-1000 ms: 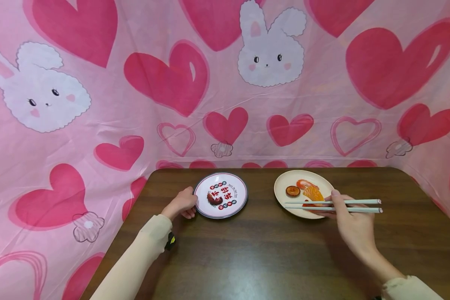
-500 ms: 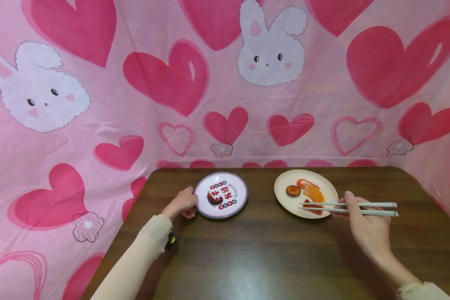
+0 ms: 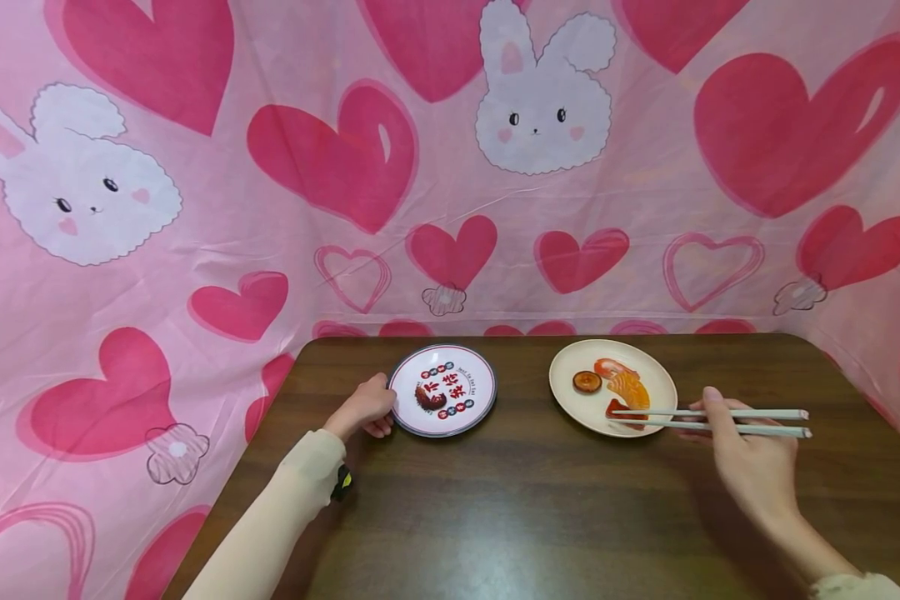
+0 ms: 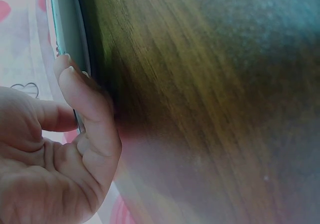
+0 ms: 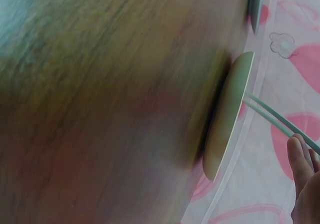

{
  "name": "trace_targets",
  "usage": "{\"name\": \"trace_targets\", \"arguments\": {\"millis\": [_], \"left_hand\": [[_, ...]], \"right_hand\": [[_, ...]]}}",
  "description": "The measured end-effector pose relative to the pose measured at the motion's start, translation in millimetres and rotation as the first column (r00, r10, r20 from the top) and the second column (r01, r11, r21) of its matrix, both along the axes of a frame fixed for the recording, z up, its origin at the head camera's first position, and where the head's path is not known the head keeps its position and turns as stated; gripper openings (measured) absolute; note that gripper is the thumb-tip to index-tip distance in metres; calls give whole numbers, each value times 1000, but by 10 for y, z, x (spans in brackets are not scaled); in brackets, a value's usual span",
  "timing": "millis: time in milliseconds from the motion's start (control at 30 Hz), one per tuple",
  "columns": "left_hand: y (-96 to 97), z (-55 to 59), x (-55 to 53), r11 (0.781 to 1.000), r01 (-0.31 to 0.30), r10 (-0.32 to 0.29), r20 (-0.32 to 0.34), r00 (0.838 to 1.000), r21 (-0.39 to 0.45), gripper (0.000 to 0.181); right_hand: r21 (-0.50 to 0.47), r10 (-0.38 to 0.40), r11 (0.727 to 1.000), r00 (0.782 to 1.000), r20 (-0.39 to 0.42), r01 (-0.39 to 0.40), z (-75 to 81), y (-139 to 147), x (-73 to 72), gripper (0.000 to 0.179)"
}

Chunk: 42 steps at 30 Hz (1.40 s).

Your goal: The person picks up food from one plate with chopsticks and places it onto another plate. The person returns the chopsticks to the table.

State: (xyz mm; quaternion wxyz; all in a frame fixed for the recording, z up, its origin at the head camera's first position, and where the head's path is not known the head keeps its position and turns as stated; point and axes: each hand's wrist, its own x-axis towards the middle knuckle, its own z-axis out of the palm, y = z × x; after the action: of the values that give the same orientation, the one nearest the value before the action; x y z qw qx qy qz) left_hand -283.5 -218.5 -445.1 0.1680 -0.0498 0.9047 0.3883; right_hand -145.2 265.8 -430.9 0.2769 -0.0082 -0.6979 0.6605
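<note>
My left hand [image 3: 363, 408] grips the left rim of a white plate [image 3: 461, 364] with a blue edge, thumb and fingers on either side of the rim in the left wrist view. Printed red characters, small round marks and a dark reddish-brown shape [image 3: 431, 398] show on that plate. My right hand [image 3: 753, 458] holds a pair of pale green chopsticks [image 3: 765, 422]. Their tips reach over a cream plate [image 3: 573, 408] and overlap a small red piece [image 3: 615, 408] near its front. Beside that piece lie an orange shrimp [image 3: 626, 385] and a round brown slice [image 3: 587, 382].
Both plates stand near the back of a dark wooden table [image 3: 487, 517], with a gap of bare wood between them. A pink cloth [image 3: 435, 192] with hearts and rabbits hangs behind and at the sides.
My right hand and the chopsticks have moved to the right, drawing the tips back from the plate's left part to the red piece. The left hand and both plates have stayed still.
</note>
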Motion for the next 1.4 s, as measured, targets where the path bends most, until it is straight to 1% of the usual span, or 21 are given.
{"name": "trace_targets", "arguments": {"millis": [300, 467, 567, 800, 967, 1233, 1400], "left_hand": [[-4, -8, -7, 1000, 3, -3, -3, 1000, -7, 36], [-3, -10, -7, 1000, 6, -6, -4, 1000, -7, 38], [-3, -12, -8, 1000, 5, -5, 1, 1000, -7, 39], [-4, -1, -1, 1000, 3, -3, 6, 1000, -6, 38], [-3, -1, 13, 1000, 4, -4, -5, 1000, 1, 36], [5, 4, 8, 1000, 1, -1, -1, 1000, -8, 37], [6, 3, 14, 1000, 5, -5, -10, 1000, -11, 37]], "right_hand": [[78, -42, 996, 999, 32, 39, -12, 54, 8, 29], [168, -117, 980, 991, 63, 105, -24, 54, 13, 32], [190, -144, 974, 987, 73, 128, -25, 47, 20, 34], [224, -151, 965, 986, 67, 133, -24, 51, 19, 35], [224, -162, 964, 984, 74, 142, -29, 50, 20, 34], [228, -167, 962, 984, 67, 148, -35, 53, 23, 36], [227, -156, 964, 985, 69, 137, -57, 70, 24, 34]]}}
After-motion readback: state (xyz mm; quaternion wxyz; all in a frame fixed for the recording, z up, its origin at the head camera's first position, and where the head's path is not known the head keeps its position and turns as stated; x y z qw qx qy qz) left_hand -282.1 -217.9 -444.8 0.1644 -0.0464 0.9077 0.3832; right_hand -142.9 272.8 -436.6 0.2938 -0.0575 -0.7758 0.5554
